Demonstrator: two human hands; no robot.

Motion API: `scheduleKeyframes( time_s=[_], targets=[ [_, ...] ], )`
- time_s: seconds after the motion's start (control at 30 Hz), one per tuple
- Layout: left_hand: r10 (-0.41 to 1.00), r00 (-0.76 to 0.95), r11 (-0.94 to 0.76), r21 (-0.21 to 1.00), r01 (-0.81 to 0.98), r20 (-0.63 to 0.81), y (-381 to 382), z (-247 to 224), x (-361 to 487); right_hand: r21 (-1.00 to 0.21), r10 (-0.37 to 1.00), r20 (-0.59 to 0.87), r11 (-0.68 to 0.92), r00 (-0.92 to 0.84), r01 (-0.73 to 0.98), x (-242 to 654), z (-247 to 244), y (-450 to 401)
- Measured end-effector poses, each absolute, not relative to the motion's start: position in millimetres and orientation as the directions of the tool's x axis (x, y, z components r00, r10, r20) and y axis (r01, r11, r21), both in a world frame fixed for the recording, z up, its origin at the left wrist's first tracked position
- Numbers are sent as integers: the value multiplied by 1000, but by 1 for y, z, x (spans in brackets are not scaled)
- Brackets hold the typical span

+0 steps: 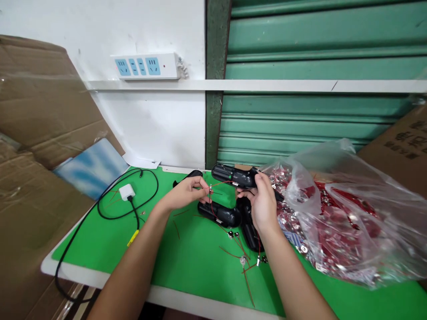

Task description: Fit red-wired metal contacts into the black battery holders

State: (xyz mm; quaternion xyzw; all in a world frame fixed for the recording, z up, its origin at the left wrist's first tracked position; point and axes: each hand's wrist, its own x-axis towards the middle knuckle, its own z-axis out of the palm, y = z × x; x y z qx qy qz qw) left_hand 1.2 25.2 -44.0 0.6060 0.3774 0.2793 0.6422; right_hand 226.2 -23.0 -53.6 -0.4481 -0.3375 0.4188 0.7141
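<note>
My right hand [263,202] grips a black plastic device housing [227,174], holding it above the green tabletop. A thin red wire runs from this housing toward my left hand [187,193]. Between the thumb and fingers of that hand is a small metal contact piece [210,188], with wire ends around it. Below lies a second black housing [222,215], a red wire leading up from it. Another dark housing [248,226] rests beside my right wrist, partly hidden by it. Behind my left hand is a curved black part [188,177].
Small metal parts [243,261] and red wire pieces lie on the green mat [200,266]. A clear plastic bag [333,226] of wired metal parts fills the right side. At left are a white adapter [126,192], a black cable [100,202] and a cardboard box [36,133].
</note>
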Motion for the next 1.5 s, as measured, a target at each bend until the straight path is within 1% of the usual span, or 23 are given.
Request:
scheduleKeyframes(
  time_s=[0.17,0.3,0.47,0.6,0.67,0.8,0.9,0.97,1.07,1.33,1.43,1.5],
  targets=[
    [815,563,150,988,23,-137,26,-47,-1,-943,914,91,206,395,-260,223,-55,-23],
    [799,589,158,987,-14,-120,26,-45,-1,-946,902,95,214,421,-245,221,-54,-23],
    [794,602,73,996,57,-92,27,-48,2,-939,893,92,225,441,-260,221,-52,-24],
    [802,594,2,996,88,-55,27,-50,5,-944,892,103,226,440,-239,221,-52,-23],
    [826,563,-50,987,153,-45,25,-48,5,-950,893,101,217,438,-225,220,-52,-24],
    [886,463,-220,908,358,32,20,-42,6,-961,891,115,211,439,-177,217,-53,-24],
    [879,466,-299,873,385,96,19,-39,6,-963,881,133,223,453,-151,214,-53,-24],
    [871,483,-293,886,360,92,21,-39,5,-963,879,140,228,455,-145,214,-54,-25],
    [857,512,-259,900,351,47,23,-38,3,-963,879,143,229,454,-139,213,-54,-25],
    [833,553,-318,816,482,-2,24,-35,-4,-967,886,131,213,445,-139,213,-57,-25],
    [830,556,-303,812,498,-31,22,-34,-4,-968,894,135,211,428,-137,211,-58,-25],
    [842,539,-301,813,499,-19,20,-31,-5,-965,898,135,215,418,-150,210,-58,-26]
  ],
)
